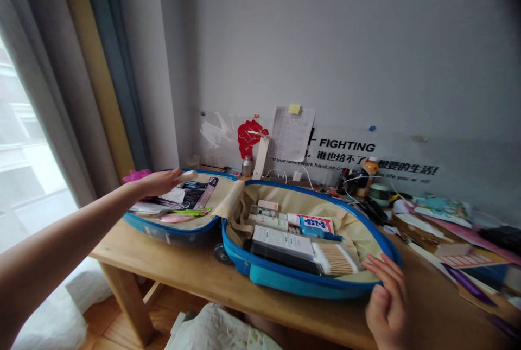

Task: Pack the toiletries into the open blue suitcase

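A blue suitcase (280,283) with a beige lining lies unfolded on the wooden table. Above its left half, my left hand (165,182) is closed on a small white object (188,176) whose kind I cannot make out. Beneath that hand are dark plastic packets (194,193), green strips (191,212) and a pink item (176,218). My right hand (388,296) rests at the right half's near rim, fingers stretched over it and apart. Close by are a pack of cotton swabs (337,259), a white-and-black box (283,241), toothpaste (311,223), a blue tube (321,234) and a pale green tube (268,222).
A white lamp (261,157) and a small bottle (246,166) stand behind the suitcase. Charger cables, an orange-capped bottle (368,173) and a jar (379,193) are at the back right. Papers and a purple item (470,285) clutter the right side. A curtain (69,68) hangs left.
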{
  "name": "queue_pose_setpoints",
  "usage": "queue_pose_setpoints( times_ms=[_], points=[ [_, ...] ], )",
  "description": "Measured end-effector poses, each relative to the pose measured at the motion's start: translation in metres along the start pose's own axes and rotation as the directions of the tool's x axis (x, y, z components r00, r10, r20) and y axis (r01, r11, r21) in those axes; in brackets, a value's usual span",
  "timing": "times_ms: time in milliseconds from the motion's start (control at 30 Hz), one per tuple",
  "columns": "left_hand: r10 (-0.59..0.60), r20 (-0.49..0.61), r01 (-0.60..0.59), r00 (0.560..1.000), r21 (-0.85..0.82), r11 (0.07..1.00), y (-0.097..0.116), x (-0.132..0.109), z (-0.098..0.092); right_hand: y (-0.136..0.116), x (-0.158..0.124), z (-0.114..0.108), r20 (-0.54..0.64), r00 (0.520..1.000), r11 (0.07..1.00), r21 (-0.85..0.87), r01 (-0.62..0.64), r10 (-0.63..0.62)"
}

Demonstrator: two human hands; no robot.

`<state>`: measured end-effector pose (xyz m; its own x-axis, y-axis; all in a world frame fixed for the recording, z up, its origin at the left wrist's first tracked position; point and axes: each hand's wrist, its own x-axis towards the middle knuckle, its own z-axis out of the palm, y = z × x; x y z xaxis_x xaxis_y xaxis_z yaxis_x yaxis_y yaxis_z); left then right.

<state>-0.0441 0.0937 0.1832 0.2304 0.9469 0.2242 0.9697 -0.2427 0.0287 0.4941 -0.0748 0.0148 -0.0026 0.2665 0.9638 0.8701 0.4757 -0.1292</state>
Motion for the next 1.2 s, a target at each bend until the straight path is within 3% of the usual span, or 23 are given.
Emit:
queue_pose_setpoints(
  times_ms=[100,167,300,433,700,1200],
  points=[
    [0.122,0.058,-0.122,0.991,-0.008,0.993,0.054,0.019,-0.015,0.001,0.000,0.000,0.007,1.000,1.000,0.002,0.010,-0.010],
    [0.252,0.107,-0.249,0.962,-0.038,0.968,0.100,0.029,-0.016,0.000,0.000,0.000,0.006,1.000,1.000,-0.005,0.015,-0.015],
    [0.470,0.253,-0.459,0.846,-0.106,0.882,0.184,0.036,0.008,-0.002,0.002,0.000,-0.005,1.000,1.000,-0.002,0.011,-0.011],
    [0.532,0.336,-0.525,0.778,-0.119,0.843,0.228,0.037,0.041,-0.003,0.002,-0.001,0.004,1.000,1.000,-0.006,0.016,-0.016],
    [0.515,0.443,-0.534,0.734,-0.092,0.840,0.234,0.046,0.075,-0.001,-0.001,0.000,0.007,1.000,1.000,0.002,0.005,-0.005],
    [0.522,0.440,-0.534,0.730,-0.109,0.839,0.232,0.045,0.080,-0.004,0.001,0.000,-0.001,1.000,1.000,0.018,-0.008,0.008]
  ],
)
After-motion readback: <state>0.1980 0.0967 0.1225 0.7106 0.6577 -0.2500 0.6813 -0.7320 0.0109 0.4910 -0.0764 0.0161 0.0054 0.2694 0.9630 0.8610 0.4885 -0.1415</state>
